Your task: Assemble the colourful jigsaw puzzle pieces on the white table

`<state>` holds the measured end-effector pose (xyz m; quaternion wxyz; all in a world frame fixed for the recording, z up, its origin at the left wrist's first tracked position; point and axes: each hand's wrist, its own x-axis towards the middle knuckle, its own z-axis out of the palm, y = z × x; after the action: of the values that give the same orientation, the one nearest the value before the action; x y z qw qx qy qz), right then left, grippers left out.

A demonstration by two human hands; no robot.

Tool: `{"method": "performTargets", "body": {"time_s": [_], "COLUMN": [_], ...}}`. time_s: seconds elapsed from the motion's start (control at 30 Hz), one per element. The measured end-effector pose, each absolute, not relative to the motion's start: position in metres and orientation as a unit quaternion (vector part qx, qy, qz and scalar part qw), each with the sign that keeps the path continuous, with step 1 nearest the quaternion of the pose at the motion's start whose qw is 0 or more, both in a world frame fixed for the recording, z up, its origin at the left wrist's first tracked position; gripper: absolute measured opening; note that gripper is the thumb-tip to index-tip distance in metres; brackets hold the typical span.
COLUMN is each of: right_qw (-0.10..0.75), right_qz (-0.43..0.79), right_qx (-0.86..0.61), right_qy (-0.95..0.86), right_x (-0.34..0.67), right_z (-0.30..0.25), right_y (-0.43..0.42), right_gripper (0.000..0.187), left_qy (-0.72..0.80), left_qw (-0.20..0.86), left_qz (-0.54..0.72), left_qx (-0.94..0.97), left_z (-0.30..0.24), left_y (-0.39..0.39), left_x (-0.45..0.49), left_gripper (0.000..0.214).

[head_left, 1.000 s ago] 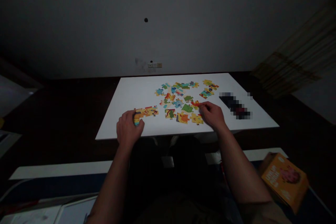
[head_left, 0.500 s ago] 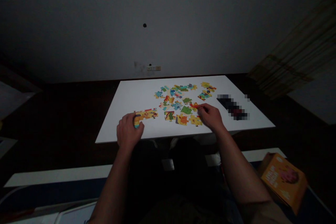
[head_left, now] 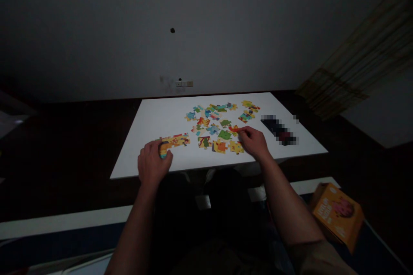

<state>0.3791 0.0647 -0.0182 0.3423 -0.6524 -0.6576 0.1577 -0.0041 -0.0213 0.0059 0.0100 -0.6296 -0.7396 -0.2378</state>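
Many colourful jigsaw puzzle pieces [head_left: 213,126] lie scattered over the middle of a white board [head_left: 155,124]. My left hand [head_left: 153,163] grips the near end of a strip of joined yellow puzzle pieces [head_left: 174,141], and a teal-and-yellow end piece [head_left: 163,150] shows between its fingers. My right hand [head_left: 254,142] reaches in from the near side, with its fingertips on a red-orange puzzle piece [head_left: 234,129]. Beneath that hand, a yellow piece [head_left: 236,147] lies close by.
A pixelated dark object [head_left: 279,132] lies on the board's right side. An orange picture box [head_left: 337,217] sits tilted at the lower right, below the board. A wall socket panel [head_left: 184,83] and a striped curtain [head_left: 351,60] lie beyond.
The whole view has swung slightly, so the board sits further left. Both hands stay at nearly the same spots on the same pieces.
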Motion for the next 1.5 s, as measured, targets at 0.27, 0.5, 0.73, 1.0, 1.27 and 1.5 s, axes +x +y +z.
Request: {"method": "performTargets", "body": {"time_s": [0.27,0.5,0.73,1.0,1.27,1.5], "right_qw": [0.341,0.259,0.235,0.241,0.251,0.252], "right_qz": [0.06,0.011,0.01,0.013,0.022,0.03], "right_qx": [-0.658,-0.652,-0.676,-0.681,-0.678,-0.678], "right_qy": [-0.669,-0.713,-0.698,-0.691,-0.69,-0.689], "right_x": [0.382,0.377,0.378,0.38,0.38,0.38], "right_z": [-0.023,-0.025,-0.027,-0.027,-0.028,-0.027], "right_y": [0.074,0.075,0.079,0.079,0.079,0.079], "right_gripper": [0.033,0.043,0.044,0.038,0.034,0.031], "left_qy": [-0.743,-0.743,-0.75,-0.751,-0.758,-0.757], "left_qw": [0.024,0.022,0.041,0.041,0.034,0.043], "left_qz": [-0.229,-0.225,-0.209,-0.21,-0.205,-0.205], "left_qx": [-0.629,-0.63,-0.626,-0.625,-0.618,-0.619], "left_z": [0.005,0.006,0.003,0.001,0.001,0.0], "left_y": [-0.021,-0.021,-0.019,-0.019,-0.017,-0.016], "left_x": [-0.003,-0.004,-0.004,-0.005,-0.005,-0.004], "left_gripper": [0.046,0.046,0.047,0.043,0.043,0.044]}}
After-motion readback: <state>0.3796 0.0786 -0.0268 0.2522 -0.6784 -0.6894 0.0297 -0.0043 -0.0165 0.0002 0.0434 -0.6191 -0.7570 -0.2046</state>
